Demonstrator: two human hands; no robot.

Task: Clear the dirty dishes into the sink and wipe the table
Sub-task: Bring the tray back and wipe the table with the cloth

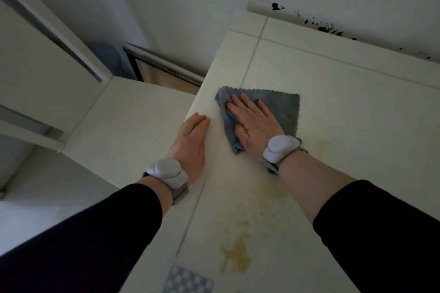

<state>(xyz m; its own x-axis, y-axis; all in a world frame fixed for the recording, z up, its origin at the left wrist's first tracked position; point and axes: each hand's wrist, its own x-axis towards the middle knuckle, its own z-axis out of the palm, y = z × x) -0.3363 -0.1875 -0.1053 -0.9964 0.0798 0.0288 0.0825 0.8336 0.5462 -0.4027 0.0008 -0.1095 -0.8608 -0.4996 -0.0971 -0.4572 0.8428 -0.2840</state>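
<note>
Right hand flat on cloth; left hand flat; stained table.

Dim, flat light with soft shadows, dark vignetted corners, wide-angle bending of straight lines, and slight overall softness.

Blue-grey cloth with a scalloped edge lies flat-ish on the white table, bunched up under the thumb side of the right hand's fingers pressing on it. Yellowish-brown stain sits well back from the fingertips, toward the wrists.
</note>
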